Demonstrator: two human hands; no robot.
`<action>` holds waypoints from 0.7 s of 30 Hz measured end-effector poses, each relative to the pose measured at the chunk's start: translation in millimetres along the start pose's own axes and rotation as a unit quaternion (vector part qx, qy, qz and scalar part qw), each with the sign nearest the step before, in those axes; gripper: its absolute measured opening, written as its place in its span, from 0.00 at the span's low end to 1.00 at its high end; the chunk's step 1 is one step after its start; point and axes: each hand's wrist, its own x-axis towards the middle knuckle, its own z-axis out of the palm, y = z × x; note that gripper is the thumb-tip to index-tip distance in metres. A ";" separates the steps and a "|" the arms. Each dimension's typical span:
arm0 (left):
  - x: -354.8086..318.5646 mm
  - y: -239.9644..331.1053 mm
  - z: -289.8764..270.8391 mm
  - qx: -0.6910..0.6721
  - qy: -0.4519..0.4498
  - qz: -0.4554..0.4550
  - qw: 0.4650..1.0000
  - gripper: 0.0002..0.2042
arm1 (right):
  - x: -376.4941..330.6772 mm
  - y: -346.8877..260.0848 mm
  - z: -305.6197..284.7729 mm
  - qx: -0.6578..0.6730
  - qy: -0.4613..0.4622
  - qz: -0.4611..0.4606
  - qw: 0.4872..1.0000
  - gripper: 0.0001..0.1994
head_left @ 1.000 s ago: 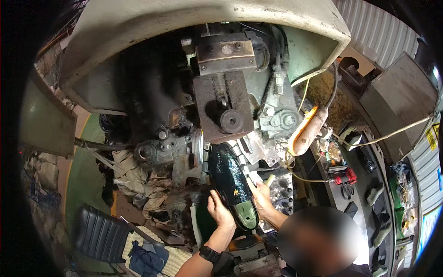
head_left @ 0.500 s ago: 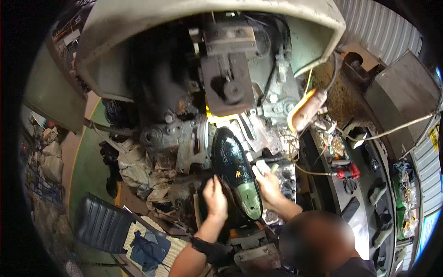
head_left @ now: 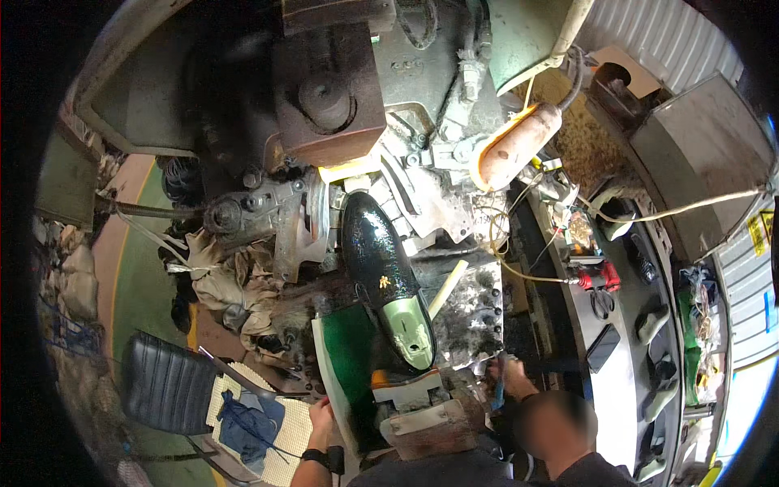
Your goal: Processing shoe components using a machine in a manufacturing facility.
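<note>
- The shoe [head_left: 388,280], glossy black upper on a pale green last, sits sole-side up in the middle of the machine [head_left: 341,122], toe pointing away into the dark steel clamps, heel toward the person; it is held by the machine, not by either hand
- The left hand [head_left: 321,420] lies low at the near left, fingers loosely curled against the edge of the green panel [head_left: 345,357] beside the shoe's heel; it grips nothing that shows; a dark watch sits on its wrist
- The right hand [head_left: 510,377] is low at the near right, closed around a thin blue tool [head_left: 497,390]; it stays apart from the shoe, just below the grey studded plate [head_left: 475,312]
- Room to move is narrow: oily castings and a rust-brown block [head_left: 329,93] crowd over the toe, crumpled tan rags [head_left: 223,280] pile up on the left, the plate presses close on the right; only the heel end faces open space
- An orange padded handle [head_left: 513,148] hangs above right, smooth and scuffed; yellow cords trail from it
- A black ribbed seat cushion [head_left: 166,394] and a woven mat with blue cloth [head_left: 247,422] lie at lower left
- A long grey bench [head_left: 641,357] runs along the right, with red-handled pliers [head_left: 599,277] and several loose lasts on it
</note>
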 end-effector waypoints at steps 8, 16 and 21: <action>-86.2 149.9 40.6 0.184 0.148 0.612 0.755 0.13 | -13.4 -50.2 -106.2 -0.314 -0.020 -0.333 0.889 0.05; -24.9 83.3 171.8 0.202 -0.235 0.429 0.848 0.41 | -24.0 -124.2 -39.0 -0.092 -0.040 -0.174 0.980 0.28; -77.3 112.0 166.3 0.332 -0.287 0.336 0.833 0.27 | -22.2 -160.3 -8.8 -0.122 -0.091 -0.225 0.962 0.28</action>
